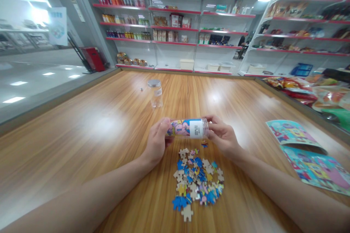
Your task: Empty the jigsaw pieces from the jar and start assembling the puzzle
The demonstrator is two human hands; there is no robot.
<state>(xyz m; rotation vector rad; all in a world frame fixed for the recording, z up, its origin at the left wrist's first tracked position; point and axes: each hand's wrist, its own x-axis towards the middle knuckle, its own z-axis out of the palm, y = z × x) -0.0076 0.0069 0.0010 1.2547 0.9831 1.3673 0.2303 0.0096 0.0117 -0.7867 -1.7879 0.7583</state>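
A clear plastic jar (pixel 182 128) with puzzle pieces and a white label lies sideways between my hands above the table. My left hand (pixel 158 140) is wrapped round its bottom end. At the open, threaded mouth, the fingers of my right hand (pixel 224 136) are closed; whether they grip the rim or pieces inside is hard to make out. Below the jar, a heap of loose jigsaw pieces (pixel 194 178) is spread on the wood, some blue and printed, others plain side up. One stray piece (pixel 204 144) lies just under the jar's mouth.
A second clear jar (pixel 155 94) with a silver lid stands farther back, a tiny object (pixel 141 89) beside it. Two cartoon picture sheets (pixel 317 167) lie at the right. Snack bags (pixel 300 91) are beyond the table's right edge, and stocked shelves (pixel 175 29) stand behind.
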